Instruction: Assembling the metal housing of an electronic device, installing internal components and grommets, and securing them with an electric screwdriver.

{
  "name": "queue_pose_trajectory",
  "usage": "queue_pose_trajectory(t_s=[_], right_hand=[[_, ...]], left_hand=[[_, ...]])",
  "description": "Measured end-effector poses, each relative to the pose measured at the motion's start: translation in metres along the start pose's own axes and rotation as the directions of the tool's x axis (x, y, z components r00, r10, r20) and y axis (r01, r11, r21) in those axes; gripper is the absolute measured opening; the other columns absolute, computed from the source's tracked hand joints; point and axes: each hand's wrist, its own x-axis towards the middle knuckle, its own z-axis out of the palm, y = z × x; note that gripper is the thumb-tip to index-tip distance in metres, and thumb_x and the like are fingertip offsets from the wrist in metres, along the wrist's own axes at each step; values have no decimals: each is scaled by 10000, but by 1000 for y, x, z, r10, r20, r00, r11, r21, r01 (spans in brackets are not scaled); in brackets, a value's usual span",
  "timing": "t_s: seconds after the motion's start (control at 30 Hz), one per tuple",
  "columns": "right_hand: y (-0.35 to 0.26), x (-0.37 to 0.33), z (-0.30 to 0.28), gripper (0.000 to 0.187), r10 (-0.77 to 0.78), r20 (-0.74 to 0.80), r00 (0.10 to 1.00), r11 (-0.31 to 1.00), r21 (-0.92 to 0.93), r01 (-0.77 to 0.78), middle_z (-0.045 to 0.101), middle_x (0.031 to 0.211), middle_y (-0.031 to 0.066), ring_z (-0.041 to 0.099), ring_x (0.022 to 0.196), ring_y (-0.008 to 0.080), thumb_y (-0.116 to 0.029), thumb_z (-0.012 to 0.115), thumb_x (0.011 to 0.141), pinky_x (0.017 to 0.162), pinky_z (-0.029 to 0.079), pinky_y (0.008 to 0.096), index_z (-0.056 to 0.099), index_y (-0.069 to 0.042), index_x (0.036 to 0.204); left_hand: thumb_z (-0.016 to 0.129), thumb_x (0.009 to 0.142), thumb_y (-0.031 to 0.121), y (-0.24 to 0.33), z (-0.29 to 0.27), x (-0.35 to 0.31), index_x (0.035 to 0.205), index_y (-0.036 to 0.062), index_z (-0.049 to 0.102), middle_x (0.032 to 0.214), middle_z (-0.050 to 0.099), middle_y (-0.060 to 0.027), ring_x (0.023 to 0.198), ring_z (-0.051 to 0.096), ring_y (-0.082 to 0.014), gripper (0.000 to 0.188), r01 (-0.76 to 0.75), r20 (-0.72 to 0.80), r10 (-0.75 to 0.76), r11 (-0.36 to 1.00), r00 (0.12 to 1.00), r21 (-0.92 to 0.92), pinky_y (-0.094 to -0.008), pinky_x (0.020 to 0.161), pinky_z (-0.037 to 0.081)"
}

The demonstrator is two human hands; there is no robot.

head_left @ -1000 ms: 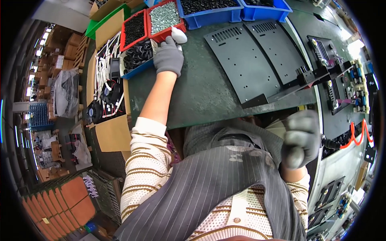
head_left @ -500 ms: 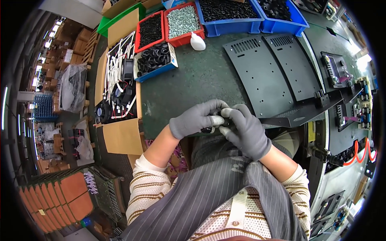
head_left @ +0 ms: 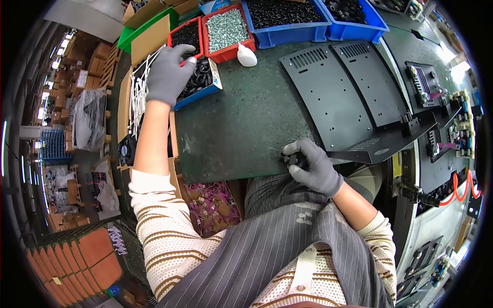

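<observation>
My left hand (head_left: 169, 76), in a grey glove, reaches out to the red bin of small black parts (head_left: 186, 37). Its thumb and forefinger are apart, with nothing visible between them. Just below that hand is a blue-and-white box of black rings (head_left: 203, 77), partly covered by it. At the table's front edge my right hand (head_left: 316, 167), gloved too, is closed around a small black part (head_left: 289, 158). The part pokes out between thumb and fingers; the rest of it is hidden in the palm.
A red bin of silver screws (head_left: 226, 28), a white squeeze bottle (head_left: 246, 55) and blue bins of black parts (head_left: 290, 33) line the back. Black perforated metal panels (head_left: 334, 97) lie right on the green table (head_left: 231, 123). A carton of white cable ties (head_left: 137, 97) stands left.
My hands were together over the front edge; the left has let go and moved up and left to the bins. The right has stayed near the edge, holding the black part.
</observation>
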Motion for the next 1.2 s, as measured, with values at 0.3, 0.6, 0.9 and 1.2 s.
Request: queue_pose_trajectory(t_s=[0.3,0.6,0.9,1.2], right_hand=[[2,-3,-2,328,-70,6,998,997,-27,70,571,954,131,594,869,250,-59,597,727,784,481,326,569,-3,1049],[6,-6,-7,312,-70,-1,998,994,78,70,589,994,137,598,939,270,-66,599,717,847,465,346,562,8,1017],[6,-39,-16,294,-123,22,992,981,155,118,558,916,69,539,780,148,-32,563,711,653,454,252,599,-40,1003],[26,-132,-43,332,196,-207,959,940,317,-124,533,1037,67,537,925,147,66,581,708,845,427,261,576,-23,1029]], left_hand=[[597,840,320,15,36,24,1033,186,688,1065,641,-96,983,621,-299,252,-41,391,-195,853,900,521,-411,818,504],[622,834,320,60,17,9,961,160,693,942,652,-91,835,634,-265,216,-1,129,3,1000,992,-22,-365,702,492],[576,842,268,209,118,-27,1045,158,643,1002,653,-90,838,629,-276,240,-319,254,331,944,909,-85,-369,759,509],[593,834,31,146,117,-5,1115,26,517,828,538,-45,754,576,-162,291,436,568,180,-827,803,-355,-320,651,461]])
